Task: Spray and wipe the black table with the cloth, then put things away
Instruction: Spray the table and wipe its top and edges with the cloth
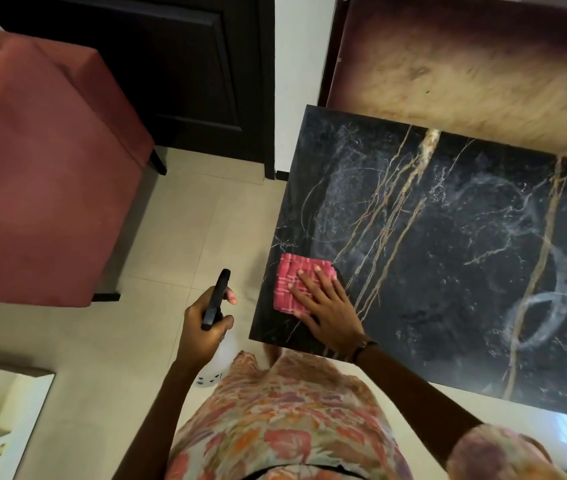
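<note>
At the near-left corner of the black marble-patterned table (448,244), a person's right hand (327,306) lies flat, fingers straight and spread, pressing a folded red checked cloth (292,282) onto the top. The cloth sits close to the table's left edge, touching the surface, with the fingertips reaching across most of it. Nearly all of the tabletop stretches away to the right and far side of that hand; pale curved smears show on the right-hand part, and fainter ones toward the far-left corner. The table's long axis runs left to right across the view, so any wiping stroke from here would likely have to travel rightward, away from the corner.

The left hand (206,323) is held off the table, over the tiled floor (171,237), its fingers curled round the black trigger head of a spray bottle (218,355); the pale bottle body hangs below the grip, partly hidden by the hand. The right hand is the nearer of the two to the unwiped area. A red upholstered chair (43,174) stands well apart to the left, and a dark door (171,64) lies beyond.
</note>
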Tool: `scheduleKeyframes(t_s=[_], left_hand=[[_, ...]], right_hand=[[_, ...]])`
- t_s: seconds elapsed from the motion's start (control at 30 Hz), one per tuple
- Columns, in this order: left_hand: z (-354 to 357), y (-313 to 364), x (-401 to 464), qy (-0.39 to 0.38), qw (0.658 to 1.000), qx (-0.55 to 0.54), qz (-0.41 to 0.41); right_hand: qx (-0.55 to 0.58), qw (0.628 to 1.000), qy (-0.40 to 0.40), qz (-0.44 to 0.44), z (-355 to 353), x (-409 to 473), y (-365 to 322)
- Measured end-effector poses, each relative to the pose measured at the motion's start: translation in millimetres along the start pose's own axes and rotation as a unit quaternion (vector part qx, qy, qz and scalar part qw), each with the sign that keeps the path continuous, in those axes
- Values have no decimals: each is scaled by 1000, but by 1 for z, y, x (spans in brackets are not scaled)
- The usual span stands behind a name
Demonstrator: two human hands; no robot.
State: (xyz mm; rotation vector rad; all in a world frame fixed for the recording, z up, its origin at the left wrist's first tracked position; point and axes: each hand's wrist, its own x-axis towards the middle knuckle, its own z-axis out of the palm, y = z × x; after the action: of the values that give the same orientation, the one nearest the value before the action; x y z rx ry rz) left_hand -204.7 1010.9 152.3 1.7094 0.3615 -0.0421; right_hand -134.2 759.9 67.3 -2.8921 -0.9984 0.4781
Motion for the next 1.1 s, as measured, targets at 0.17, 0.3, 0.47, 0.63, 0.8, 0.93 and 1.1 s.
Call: scheduleKeyframes(t_s=[0.17, 0.3, 0.47, 0.63, 0.8, 0.93, 1.1], left_hand=[[-1, -2, 8, -1, 1000, -5, -4], [1, -1, 16, -22, 1000, 7, -1], [3, 3, 29, -48, 999, 25, 4], [13, 13, 41, -62, 998, 25, 8], [26, 23, 51, -64, 998, 9, 14], [36, 25, 58, -55, 998, 20, 23], [47, 33, 66, -43, 998, 24, 25]], right_hand=[[-6, 995, -13, -96, 15, -8, -49], [-68, 984, -23, -164, 23, -64, -2], [-54, 998, -13, -33, 4, -72, 66], [24, 997, 8, 78, -10, 1, 19], [14, 999, -1, -51, 8, -12, -19], [-48, 989, -2, -141, 10, -51, 49], [-35, 999, -5, -19, -16, -18, 114]])
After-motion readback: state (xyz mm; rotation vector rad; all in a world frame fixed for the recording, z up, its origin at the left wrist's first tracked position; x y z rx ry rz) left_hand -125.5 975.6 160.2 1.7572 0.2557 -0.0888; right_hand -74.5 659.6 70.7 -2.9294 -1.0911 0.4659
